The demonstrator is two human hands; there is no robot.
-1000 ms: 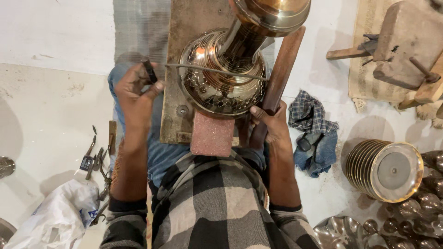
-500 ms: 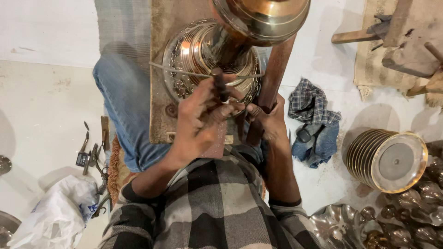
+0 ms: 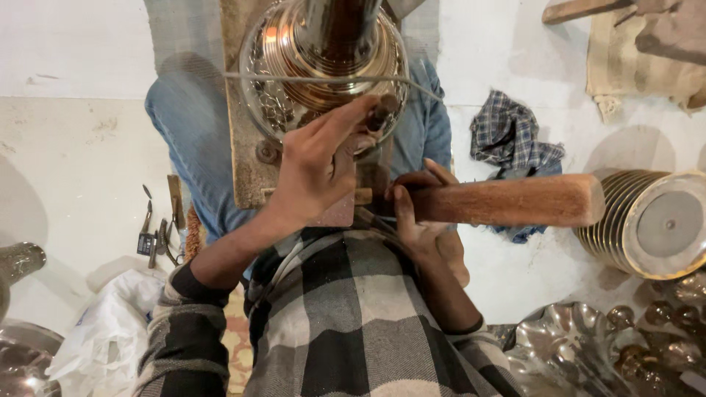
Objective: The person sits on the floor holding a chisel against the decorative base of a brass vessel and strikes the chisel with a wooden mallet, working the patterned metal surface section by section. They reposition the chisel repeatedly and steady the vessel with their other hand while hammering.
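The person sits on a pale, smooth floor (image 3: 81,162), legs in blue jeans, upper body in a black-and-white checked shirt (image 3: 346,323). A wooden board (image 3: 246,154) lies across the lap, and on it stands the landmark piece: a large brass vessel (image 3: 323,66) with a patterned, pierced rim and a polished neck rising toward the camera. A thin metal rod (image 3: 309,76) lies across the vessel's front.

The left hand (image 3: 323,165) rests at the near rim of the brass vessel, fingers pinched shut on a small dark punch tool (image 3: 380,114) whose tip meets the rim. The right hand (image 3: 423,213), just right of and nearer than the vessel, is closed around the end of a wooden mallet (image 3: 507,200), which extends horizontally to the right, clear of the vessel.

Right of the vessel, a checked blue cloth (image 3: 511,140) lies crumpled on the floor. Further right stands a stack of metal plates (image 3: 651,220) on edge. Nearer than that stack, at the lower right, sit scalloped metal dishes (image 3: 581,345) and smaller metal items. At the far upper right, wooden pieces (image 3: 647,22) rest on a beige cloth.

Left of the vessel, small hand tools (image 3: 158,231) lie on the floor. Below them is a white plastic bag (image 3: 103,338), with metal ware at the left frame edge.
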